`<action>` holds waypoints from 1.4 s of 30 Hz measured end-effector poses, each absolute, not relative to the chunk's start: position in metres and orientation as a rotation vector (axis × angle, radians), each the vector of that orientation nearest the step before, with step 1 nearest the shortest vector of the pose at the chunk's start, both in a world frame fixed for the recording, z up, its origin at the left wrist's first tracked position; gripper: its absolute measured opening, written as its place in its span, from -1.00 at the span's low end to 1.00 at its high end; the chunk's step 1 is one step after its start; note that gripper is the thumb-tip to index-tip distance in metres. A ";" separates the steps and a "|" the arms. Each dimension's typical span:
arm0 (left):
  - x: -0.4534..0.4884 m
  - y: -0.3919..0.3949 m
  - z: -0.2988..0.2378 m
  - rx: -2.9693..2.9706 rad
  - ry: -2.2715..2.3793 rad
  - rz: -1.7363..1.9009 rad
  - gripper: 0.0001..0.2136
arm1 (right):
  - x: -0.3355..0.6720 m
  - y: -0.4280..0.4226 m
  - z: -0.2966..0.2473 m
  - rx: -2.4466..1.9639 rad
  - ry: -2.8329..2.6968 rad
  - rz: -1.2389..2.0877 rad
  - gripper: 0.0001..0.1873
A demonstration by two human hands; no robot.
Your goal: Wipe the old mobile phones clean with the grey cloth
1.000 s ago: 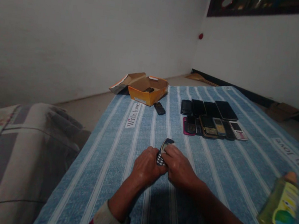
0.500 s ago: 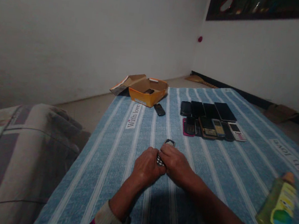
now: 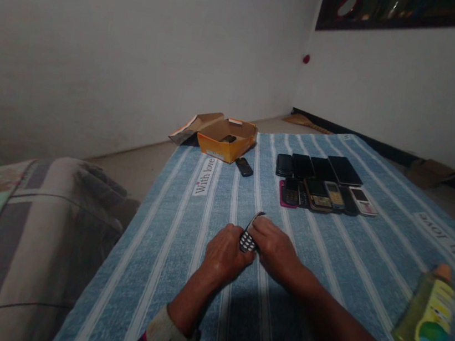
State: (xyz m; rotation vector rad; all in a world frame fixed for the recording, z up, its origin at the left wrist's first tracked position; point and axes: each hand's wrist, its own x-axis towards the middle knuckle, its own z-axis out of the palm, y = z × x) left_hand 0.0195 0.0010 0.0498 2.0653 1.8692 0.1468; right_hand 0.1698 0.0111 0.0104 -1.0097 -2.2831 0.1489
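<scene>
A dark keypad phone (image 3: 248, 241) with pale keys is tilted up over the striped cloth in the middle. My left hand (image 3: 225, 254) is closed around its lower left side. Curled over the phone's upper right part are the fingers of my right hand (image 3: 274, 246), which hide much of its screen. A pale patch shows by those fingertips; whether it is the screen or something thin in the fingers, I cannot tell. Beyond my hands, a dark phone (image 3: 244, 167) lies alone near an open orange cardboard box (image 3: 230, 149), which has a dark phone (image 3: 228, 139) inside.
Several phones (image 3: 320, 195) lie in two rows at the back right of the blue striped cloth (image 3: 163, 274). A bottle of yellow-green liquid (image 3: 420, 324) lies at the right. Grey fabric (image 3: 50, 242) drapes something at the left. White walls (image 3: 144, 42) stand behind.
My right hand has slid slightly right and up along the phone, so more of the keypad shows. The phone is turned a little. My left hand keeps its hold.
</scene>
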 end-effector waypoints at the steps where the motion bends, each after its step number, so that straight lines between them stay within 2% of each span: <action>1: 0.019 0.001 0.050 2.060 1.875 0.145 -0.74 | 0.173 0.015 0.010 -1.062 -2.255 0.170 -0.71; 7: 0.020 0.001 0.050 2.061 1.883 0.123 -0.70 | 0.189 0.033 -0.005 -1.194 -1.882 0.322 -0.57; 14: 0.026 -0.002 0.053 2.029 1.920 0.130 -0.63 | 0.194 0.036 -0.010 -1.172 -1.620 0.505 -0.68; 19: 0.035 0.002 0.052 2.027 1.975 0.139 -0.65 | 0.194 0.038 -0.009 -1.192 -1.541 0.557 -0.69; 26: 0.043 0.008 0.050 2.079 2.013 0.149 -0.71 | 0.181 0.024 0.001 -1.057 -1.880 0.365 -0.63; 30: 0.045 0.008 0.051 2.098 2.032 0.116 -0.75 | 0.177 0.022 0.007 -0.993 -2.124 0.238 -0.72; 35: 0.045 0.008 0.051 2.113 2.020 0.141 -0.74 | 0.182 0.030 0.003 -1.188 -2.059 0.203 -0.71; 42: 0.045 0.009 0.049 2.129 2.050 0.129 -0.76 | 0.172 0.025 0.002 -1.050 -2.170 0.097 -0.80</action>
